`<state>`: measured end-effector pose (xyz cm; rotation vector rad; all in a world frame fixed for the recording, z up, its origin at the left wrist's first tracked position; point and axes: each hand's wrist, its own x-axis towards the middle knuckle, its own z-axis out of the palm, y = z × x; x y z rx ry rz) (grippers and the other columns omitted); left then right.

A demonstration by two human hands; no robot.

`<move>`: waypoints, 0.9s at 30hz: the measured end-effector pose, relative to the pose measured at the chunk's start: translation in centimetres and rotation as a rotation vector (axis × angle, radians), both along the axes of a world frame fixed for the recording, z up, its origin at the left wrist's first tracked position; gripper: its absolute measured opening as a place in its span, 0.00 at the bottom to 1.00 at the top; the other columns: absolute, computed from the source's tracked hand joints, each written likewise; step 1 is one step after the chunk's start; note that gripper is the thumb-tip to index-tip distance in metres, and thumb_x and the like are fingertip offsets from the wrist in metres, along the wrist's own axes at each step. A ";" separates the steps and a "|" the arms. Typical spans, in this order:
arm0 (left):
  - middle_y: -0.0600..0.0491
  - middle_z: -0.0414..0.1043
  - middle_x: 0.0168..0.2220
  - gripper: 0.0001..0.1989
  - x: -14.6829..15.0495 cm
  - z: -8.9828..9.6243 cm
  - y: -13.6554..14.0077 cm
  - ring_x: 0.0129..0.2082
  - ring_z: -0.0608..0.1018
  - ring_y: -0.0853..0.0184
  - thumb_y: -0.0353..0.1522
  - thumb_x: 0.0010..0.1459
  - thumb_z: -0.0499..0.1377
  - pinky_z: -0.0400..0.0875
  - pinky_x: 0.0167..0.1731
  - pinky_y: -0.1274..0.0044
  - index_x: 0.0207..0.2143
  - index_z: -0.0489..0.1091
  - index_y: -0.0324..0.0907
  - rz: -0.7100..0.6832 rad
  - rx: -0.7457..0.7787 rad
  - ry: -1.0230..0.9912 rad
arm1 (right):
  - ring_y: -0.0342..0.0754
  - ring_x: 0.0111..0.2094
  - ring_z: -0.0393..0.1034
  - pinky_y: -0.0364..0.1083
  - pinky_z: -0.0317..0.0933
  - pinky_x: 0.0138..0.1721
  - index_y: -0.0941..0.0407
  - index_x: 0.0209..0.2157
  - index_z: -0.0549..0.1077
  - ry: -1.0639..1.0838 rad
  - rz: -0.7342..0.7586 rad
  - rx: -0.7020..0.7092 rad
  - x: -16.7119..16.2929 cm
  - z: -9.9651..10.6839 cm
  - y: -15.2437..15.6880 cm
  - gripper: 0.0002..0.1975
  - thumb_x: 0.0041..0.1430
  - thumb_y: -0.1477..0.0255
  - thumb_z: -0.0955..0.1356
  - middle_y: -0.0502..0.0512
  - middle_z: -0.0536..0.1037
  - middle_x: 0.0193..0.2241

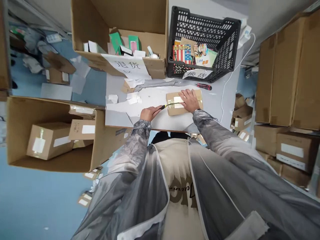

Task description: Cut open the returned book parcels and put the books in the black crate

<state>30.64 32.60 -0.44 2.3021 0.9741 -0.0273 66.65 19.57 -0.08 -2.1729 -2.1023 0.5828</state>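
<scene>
Your left hand (pixel 147 114) grips a slim black-and-yellow cutter (pixel 162 107), blade pointing right over the brown rectangular cardboard box (pixel 174 111) on the pale flat table (pixel 156 95). The box's long axis runs left to right; your nearer right hand (pixel 190 100) lies spread on its right half

The left hand (pixel 148 114) holds a utility knife (pixel 162 107) over a taped cardboard box (pixel 178 110); the right hand (pixel 190 100) rests atop the box.
</scene>
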 end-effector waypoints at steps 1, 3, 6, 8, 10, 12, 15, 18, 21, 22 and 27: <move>0.43 0.92 0.48 0.25 -0.2 -0.4 -0.6 0.49 0.91 0.53 0.51 0.87 0.62 0.78 0.46 0.71 0.72 0.90 0.53 0.041 -0.013 -0.040 | 0.77 0.88 0.54 0.84 0.37 0.90 0.60 0.88 0.67 -0.016 -0.004 -0.002 -0.2 0.1 -0.3 0.39 0.87 0.57 0.69 0.73 0.65 0.87; 0.42 0.93 0.46 0.26 -0.6 -1.2 -2.1 0.48 0.92 0.52 0.53 0.85 0.64 0.81 0.48 0.69 0.69 0.92 0.50 0.144 -0.043 -0.128 | 0.77 0.88 0.54 0.84 0.38 0.90 0.59 0.89 0.67 -0.045 -0.016 -0.002 -0.5 0.2 -0.7 0.38 0.88 0.57 0.67 0.73 0.65 0.87; 0.42 0.94 0.47 0.27 -1.0 -2.0 -4.2 0.45 0.93 0.52 0.54 0.83 0.65 0.86 0.49 0.68 0.63 0.94 0.47 0.337 -0.131 -0.294 | 0.77 0.88 0.54 0.84 0.39 0.90 0.59 0.89 0.66 -0.084 -0.036 -0.009 -0.9 0.2 -1.0 0.38 0.89 0.57 0.65 0.72 0.65 0.87; 0.44 0.94 0.46 0.30 -1.2 -2.2 -5.0 0.39 0.93 0.55 0.54 0.85 0.62 0.87 0.46 0.68 0.63 0.94 0.44 0.498 -0.203 -0.386 | 0.77 0.88 0.55 0.83 0.40 0.89 0.59 0.89 0.66 -0.112 -0.064 -0.018 -1.0 0.1 -0.9 0.38 0.89 0.57 0.65 0.73 0.66 0.87; 0.46 0.94 0.42 0.31 -1.3 -2.4 -5.1 0.35 0.92 0.57 0.54 0.85 0.61 0.88 0.44 0.68 0.63 0.94 0.42 0.617 -0.250 -0.425 | 0.76 0.87 0.56 0.83 0.41 0.89 0.60 0.89 0.66 -0.129 -0.092 -0.021 -1.1 0.0 -0.8 0.38 0.90 0.57 0.64 0.74 0.66 0.87; 0.49 0.94 0.40 0.30 -1.0 -2.4 -4.6 0.35 0.92 0.57 0.53 0.84 0.63 0.89 0.47 0.68 0.63 0.94 0.42 0.661 -0.259 -0.419 | 0.76 0.87 0.56 0.83 0.41 0.89 0.60 0.89 0.67 -0.141 -0.108 -0.022 -1.2 -0.1 -0.8 0.38 0.90 0.56 0.63 0.74 0.67 0.87; 0.50 0.94 0.40 0.26 0.3 -2.5 -3.3 0.42 0.95 0.54 0.51 0.83 0.67 0.90 0.56 0.68 0.62 0.95 0.43 0.653 -0.259 -0.374 | 0.75 0.87 0.56 0.82 0.41 0.90 0.61 0.88 0.68 -0.166 -0.118 -0.037 -1.2 -0.3 -1.0 0.37 0.91 0.57 0.62 0.73 0.67 0.87; 0.49 0.95 0.44 0.23 1.6 -2.8 -2.4 0.51 0.96 0.51 0.49 0.83 0.69 0.89 0.62 0.66 0.62 0.95 0.44 0.611 -0.249 -0.345 | 0.75 0.87 0.56 0.82 0.42 0.89 0.60 0.88 0.67 -0.178 -0.130 -0.036 -1.2 -0.2 -1.2 0.37 0.90 0.57 0.62 0.74 0.67 0.86; 0.48 0.95 0.52 0.22 2.0 -2.9 -2.6 0.56 0.96 0.49 0.47 0.84 0.67 0.89 0.64 0.65 0.63 0.94 0.46 0.567 -0.215 -0.348 | 0.76 0.87 0.55 0.83 0.43 0.88 0.60 0.90 0.64 -0.198 -0.129 -0.064 -1.5 0.4 -1.1 0.39 0.90 0.56 0.62 0.76 0.66 0.87; 0.47 0.95 0.55 0.22 2.0 -2.9 -2.9 0.57 0.95 0.49 0.47 0.85 0.66 0.89 0.64 0.64 0.64 0.94 0.46 0.555 -0.205 -0.349 | 0.77 0.88 0.54 0.83 0.42 0.88 0.60 0.90 0.63 -0.209 -0.127 -0.090 -1.6 0.7 -0.9 0.40 0.90 0.56 0.62 0.76 0.64 0.87; 0.45 0.94 0.57 0.25 1.2 -2.5 -4.6 0.59 0.95 0.49 0.48 0.87 0.62 0.89 0.63 0.64 0.67 0.93 0.47 0.521 -0.169 -0.306 | 0.78 0.88 0.54 0.85 0.40 0.88 0.61 0.91 0.62 -0.149 -0.158 -0.091 -2.0 1.6 -0.4 0.40 0.89 0.56 0.61 0.77 0.65 0.87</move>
